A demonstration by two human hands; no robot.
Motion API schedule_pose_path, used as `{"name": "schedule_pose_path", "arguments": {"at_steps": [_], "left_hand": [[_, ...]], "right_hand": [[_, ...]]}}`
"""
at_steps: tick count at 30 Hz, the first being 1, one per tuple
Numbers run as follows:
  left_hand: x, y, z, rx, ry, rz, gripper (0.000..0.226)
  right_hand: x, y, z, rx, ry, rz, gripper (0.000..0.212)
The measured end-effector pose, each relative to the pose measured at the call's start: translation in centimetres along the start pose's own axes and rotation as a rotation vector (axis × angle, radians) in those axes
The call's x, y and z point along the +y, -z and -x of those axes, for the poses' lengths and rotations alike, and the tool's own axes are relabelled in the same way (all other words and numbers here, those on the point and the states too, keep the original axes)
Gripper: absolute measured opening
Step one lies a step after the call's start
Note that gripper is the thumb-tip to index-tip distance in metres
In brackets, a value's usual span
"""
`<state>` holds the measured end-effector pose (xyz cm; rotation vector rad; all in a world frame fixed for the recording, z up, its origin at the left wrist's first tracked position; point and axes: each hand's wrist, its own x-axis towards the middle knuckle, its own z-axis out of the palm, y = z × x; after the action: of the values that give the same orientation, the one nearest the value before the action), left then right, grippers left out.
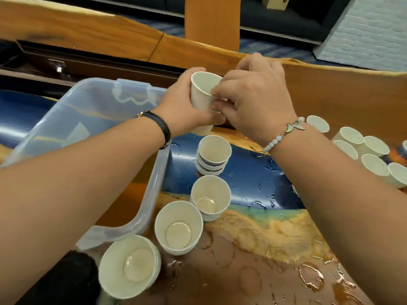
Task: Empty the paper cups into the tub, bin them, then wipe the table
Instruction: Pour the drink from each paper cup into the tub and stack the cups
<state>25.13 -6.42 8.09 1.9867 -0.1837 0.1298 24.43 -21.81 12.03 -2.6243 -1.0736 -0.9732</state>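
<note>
The paper cup (203, 91) is held in the air over the far part of the table (253, 227), upright, w/ its long axis approx. vertical and the mouth tilted a little toward the camera. The clear plastic tub (161, 172) lies directly to the left of it, and its far right corner is just beside the left hand (185, 100). So, in my judgement, the pour needs only a short tip to the left, and the left hand is the nearer one for it. The left hand is wrapped around the cup's wall from the left, fingers curled behind it and thumb in front. A white cup bottom shows under the palm, so it is maybe a nested stack, but I cannot tell for sure. The right hand (253, 95) comes from the right w/ its fingertips (217, 94) pinched on the near rim and wall, i.e. both hands are closed on the same cup. Whether liquid is inside I cannot see; the inner wall looks pale and dry. Nearer to the camera, beside the tub's right wall, stand a stack of empties (213, 157), a second stack (210, 197) w/ some clear liquid in the top cup, then two more cups (178, 226) w/ liquid. A group of cups (363, 150) waits at the right, well apart from the tub. The table top is wet w/ rings and drops, so the wipe is not yet done.
</note>
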Motion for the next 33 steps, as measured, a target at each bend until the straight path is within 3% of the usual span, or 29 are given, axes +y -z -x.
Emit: {"name": "schedule_pose_path", "arguments": {"at_steps": [4, 8, 10, 14, 17, 20, 26, 33], "left_hand": [[-0.2, 2.9, 1.9, 0.136, -0.004, 0.047, 0.079], [-1.6, 6.5, 3.6, 0.274, 0.054, -0.049, 0.072], [-2.5, 8.4, 4.4, 0.265, 0.096, -0.181, 0.072], [-4.7, 11.2, 5.2, 0.100, 0.178, -0.424, 0.073], [-6.3, 11.8, 6.0, 0.004, 0.294, -0.521, 0.082], [-7.4, 11.9, 6.9, -0.068, 0.388, -0.595, 0.091], [-7.8, 11.9, 7.9, -0.246, 0.600, -0.880, 0.089], [-7.4, 11.3, 7.8, -0.476, 0.667, -1.129, 0.092]], "right_hand": [[-3.0, -0.5, -2.0, 0.086, 0.036, -0.067, 0.015], [-5.1, -2.3, -3.2, 0.072, -0.264, -0.310, 0.033], [-6.2, -3.9, -3.3, -0.035, -0.428, -0.383, 0.035], [-9.4, -7.9, -2.5, -0.458, -0.504, -0.302, 0.046], [-10.8, -9.9, -1.5, -0.598, -0.515, -0.248, 0.057], [-10.6, -10.1, -1.2, -0.640, -0.533, -0.198, 0.058], [-10.8, -10.1, -1.1, -0.643, -0.548, -0.203, 0.057], [-10.5, -10.7, -0.8, -0.634, -0.569, -0.228, 0.058]]}}
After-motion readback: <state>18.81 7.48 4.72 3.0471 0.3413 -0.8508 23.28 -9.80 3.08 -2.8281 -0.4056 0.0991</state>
